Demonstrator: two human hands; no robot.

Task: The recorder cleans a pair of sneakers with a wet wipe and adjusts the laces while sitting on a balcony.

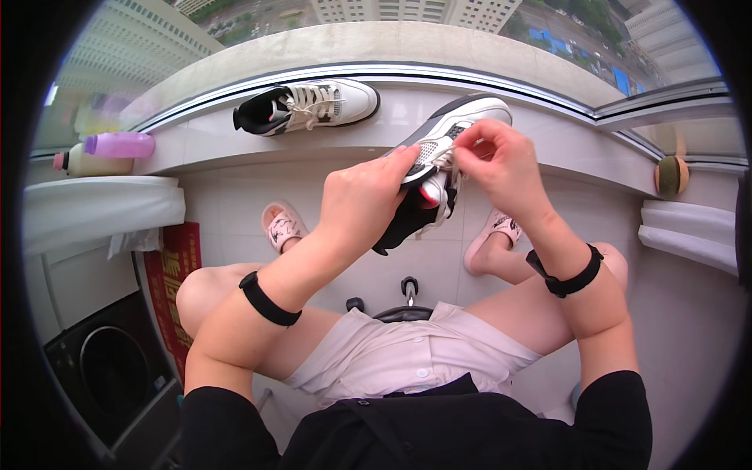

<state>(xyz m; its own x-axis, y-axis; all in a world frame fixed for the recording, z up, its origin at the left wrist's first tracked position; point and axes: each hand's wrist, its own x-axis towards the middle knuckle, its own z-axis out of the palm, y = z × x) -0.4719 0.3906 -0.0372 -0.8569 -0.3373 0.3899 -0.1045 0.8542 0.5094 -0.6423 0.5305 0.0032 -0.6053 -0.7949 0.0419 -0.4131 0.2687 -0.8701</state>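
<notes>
A white, grey and black sneaker (435, 158) is tilted in front of me, its toe towards the window and its dark heel towards me. Around its side, my left hand (373, 188) grips the shoe near the collar. My right hand (496, 161) pinches a cream shoelace (449, 155) between thumb and fingertips, over the eyelets. A red patch shows inside the tongue (433, 191). On the windowsill to the left rests the matching sneaker (311, 108), its laces tied in a bow. My left palm hides part of the held shoe.
The white windowsill (405, 126) runs below the glass. A purple bottle (120, 145) and a cream bottle (97, 161) lie at its left end. A green-and-tan round object (671, 177) stands at right. Below are a front-loading washing machine (114, 364), a red mat (170, 282) and a wheeled stool (405, 314).
</notes>
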